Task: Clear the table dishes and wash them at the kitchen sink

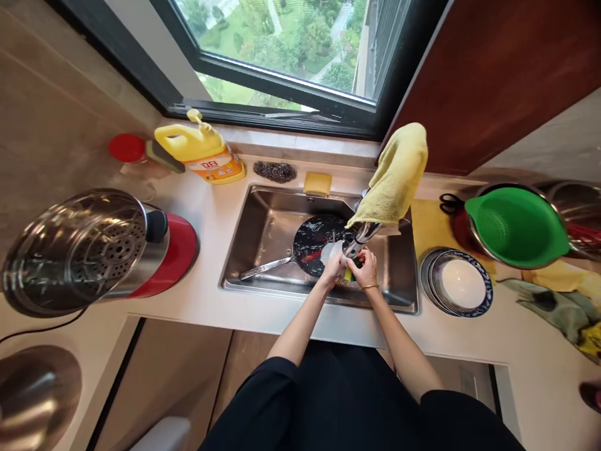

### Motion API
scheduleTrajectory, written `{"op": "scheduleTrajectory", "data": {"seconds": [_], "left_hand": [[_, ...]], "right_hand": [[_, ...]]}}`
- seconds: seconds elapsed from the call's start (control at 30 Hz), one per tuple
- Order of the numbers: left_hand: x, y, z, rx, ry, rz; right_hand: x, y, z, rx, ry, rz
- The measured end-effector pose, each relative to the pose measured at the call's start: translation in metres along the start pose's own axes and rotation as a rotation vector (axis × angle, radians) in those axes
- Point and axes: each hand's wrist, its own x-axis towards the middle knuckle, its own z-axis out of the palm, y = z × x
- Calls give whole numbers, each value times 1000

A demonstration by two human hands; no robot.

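In the sink [272, 225] lies a black frying pan [310, 235], wet and shiny, with its metal handle pointing left. My left hand [332, 269] is closed over the pan's right side, against a pale, whitish thing [327, 253] whose kind I cannot make out. My right hand [367, 270] is close beside it, fingers curled in by a small yellow-green piece [348, 274] that looks like a sponge. The metal faucet [364, 237] comes down just above both hands and partly hides them. A yellow cloth [399, 172] drapes over the faucet.
Behind the sink stand a yellow detergent jug [206, 153], a steel scourer [275, 171] and a yellow sponge [317, 184]. Stacked bowls [462, 285] and a green colander [519, 225] are on the right. A red-based appliance [171, 257] sits left, under an open window [282, 69].
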Motion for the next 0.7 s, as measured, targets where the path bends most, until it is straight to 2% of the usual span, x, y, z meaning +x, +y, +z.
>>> {"op": "scheduleTrajectory", "data": {"seconds": [0.1, 0.17, 0.23, 0.33, 0.4, 0.5, 0.57, 0.63, 0.7], "left_hand": [[1, -4, 17, 10, -30, -19], [3, -4, 22, -30, -39, 1], [5, -4, 21, -42, -30, 62], [4, -5, 11, -3, -68, 136], [0, -6, 3, 50, -125, 112], [-5, -6, -8, 117, -136, 96], [-6, -3, -15, 128, -106, 122], [-8, 1, -23, 136, -90, 142], [-11, 6, -33, 149, -106, 146]], "right_hand": [[1, 9, 9, 9, 149, 54], [-6, 10, 14, 0, 132, 20], [-15, 8, 16, -11, 50, -47], [-13, 3, 15, -42, -32, -73], [0, 0, 16, -76, -86, 33], [17, -7, 21, -123, -210, 179], [16, -15, 28, -153, -246, 126], [11, -20, 35, -156, -273, 5], [12, -20, 41, -108, -301, -68]]}}
